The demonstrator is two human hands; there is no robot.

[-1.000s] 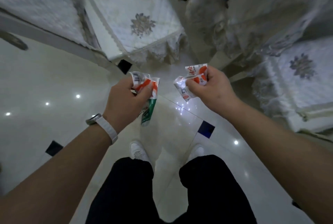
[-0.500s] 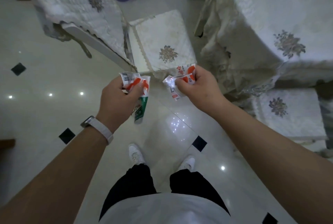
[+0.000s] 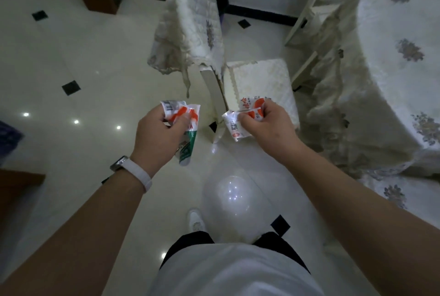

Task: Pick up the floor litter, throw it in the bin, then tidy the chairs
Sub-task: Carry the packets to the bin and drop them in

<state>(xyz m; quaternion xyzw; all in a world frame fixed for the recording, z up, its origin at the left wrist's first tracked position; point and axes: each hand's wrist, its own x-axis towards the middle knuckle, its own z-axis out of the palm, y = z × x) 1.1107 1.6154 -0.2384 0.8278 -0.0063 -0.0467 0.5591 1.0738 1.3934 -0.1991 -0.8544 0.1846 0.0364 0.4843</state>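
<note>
Both hands reach forward at waist height, left hand (image 3: 156, 137) and right hand (image 3: 266, 126) each clenched.

Floor (image 3: 71, 53) glossy cream tile, small black diamond insets. Left wrapper (image 3: 184, 126) white, orange patches, green lower end, barcode on top. Right wrapper (image 3: 245, 114) white with red-orange print. Chair cover (image 3: 192, 22) white quilted, grey flower motif. Tablecloth (image 3: 390, 76) off-white, grey-blue flowers. Watch strap (image 3: 140, 174) white. Shirt (image 3: 238, 272) white, trousers (image 3: 188, 243) black.
</note>
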